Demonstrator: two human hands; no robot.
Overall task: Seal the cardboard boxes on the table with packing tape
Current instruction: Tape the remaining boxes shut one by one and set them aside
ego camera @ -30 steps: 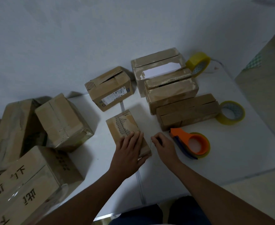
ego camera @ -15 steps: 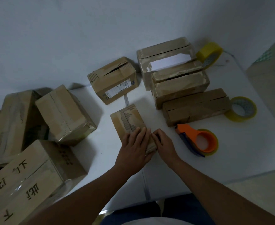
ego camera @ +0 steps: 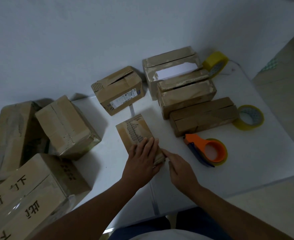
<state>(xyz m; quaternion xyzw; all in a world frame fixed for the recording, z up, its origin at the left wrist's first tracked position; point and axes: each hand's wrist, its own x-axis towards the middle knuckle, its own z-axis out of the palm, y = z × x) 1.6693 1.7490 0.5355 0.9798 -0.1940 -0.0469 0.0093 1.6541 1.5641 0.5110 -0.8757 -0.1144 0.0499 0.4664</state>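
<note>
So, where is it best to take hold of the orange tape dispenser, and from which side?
Probably by the orange ring around the roll, from above on its near right side. The tape dispenser lies flat, its dark blade end points far-left toward the long flat box, and the right hand is near it.

Your left hand (ego camera: pixel 142 160) lies on a small box (ego camera: pixel 135 134) of matt brown cardboard, its top scuffed and torn down to the ribbed layer. The table (ego camera: pixel 257 163) under you is smooth white plastic with a faint sheen. The dispenser (ego camera: pixel 206 149) is glossy orange plastic — the tape rolls (ego camera: pixel 250 116) a shiny, translucent yellow. To your left, the taped box (ego camera: pixel 68 125) glints where clear film wraps its edges — the printed carton (ego camera: pixel 21 201) too.
</note>
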